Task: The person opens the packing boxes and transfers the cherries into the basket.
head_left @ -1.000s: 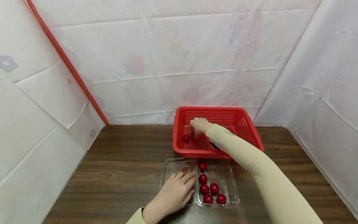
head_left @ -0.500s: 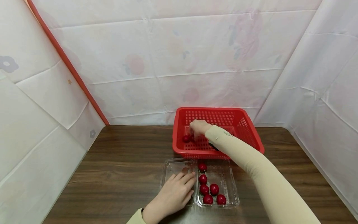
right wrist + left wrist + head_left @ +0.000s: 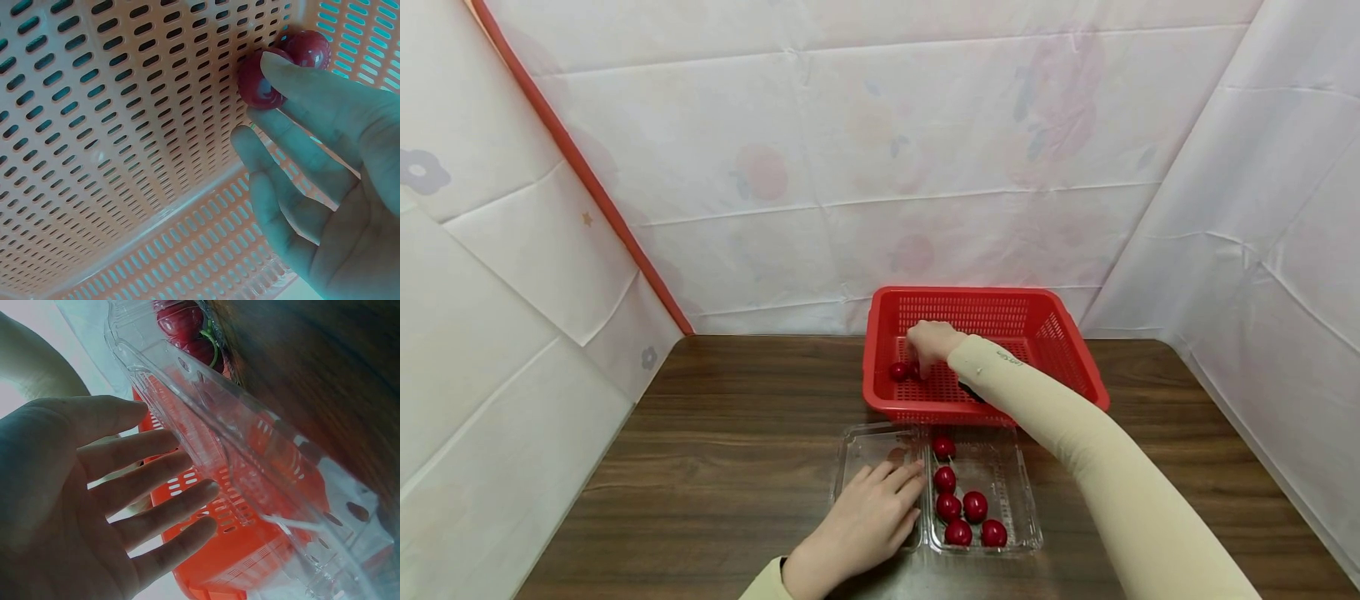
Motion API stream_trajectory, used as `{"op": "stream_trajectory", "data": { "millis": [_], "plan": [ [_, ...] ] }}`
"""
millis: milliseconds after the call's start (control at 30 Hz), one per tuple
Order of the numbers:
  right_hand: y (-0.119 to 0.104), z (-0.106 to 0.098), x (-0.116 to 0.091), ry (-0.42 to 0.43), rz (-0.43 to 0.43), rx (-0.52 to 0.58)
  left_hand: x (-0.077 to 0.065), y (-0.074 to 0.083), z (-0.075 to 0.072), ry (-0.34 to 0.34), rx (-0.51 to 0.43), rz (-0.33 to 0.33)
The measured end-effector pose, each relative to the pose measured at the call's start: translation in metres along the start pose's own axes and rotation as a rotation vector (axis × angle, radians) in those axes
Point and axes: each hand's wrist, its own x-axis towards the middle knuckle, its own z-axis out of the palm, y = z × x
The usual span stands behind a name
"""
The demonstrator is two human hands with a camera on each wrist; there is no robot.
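Inside the red basket (image 3: 985, 407), my right hand (image 3: 934, 340) reaches down at the left part of the floor. The right wrist view shows its thumb on a red cherry (image 3: 259, 81), with fingers on the far side pinching it. A second cherry (image 3: 307, 49) lies right beside that one. My left hand (image 3: 868, 521) rests on the lid half (image 3: 868, 442) of an open clear plastic box, its fingers extended and spread in the left wrist view. Several cherries (image 3: 948, 507) lie in the box's other half (image 3: 1011, 492), mostly along its left and near sides.
The basket stands at the back of the wooden table (image 3: 715, 467), against a white patterned cloth wall (image 3: 737, 167). The clear box lies just in front of the basket. Cloth walls also close off the left and right sides.
My right hand has shifted very slightly left and down onto the cherry, which sits closer to its neighbour. My left hand and the box have stayed put.
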Motion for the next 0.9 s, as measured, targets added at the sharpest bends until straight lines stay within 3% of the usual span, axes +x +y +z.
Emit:
{"op": "stream_trajectory", "data": {
  "millis": [900],
  "plan": [
    [0.0002,-0.0038,-0.0029,0.014,0.003,0.009,0.0031,-0.0013,0.0027,0.000,-0.006,0.010]
  ]
}}
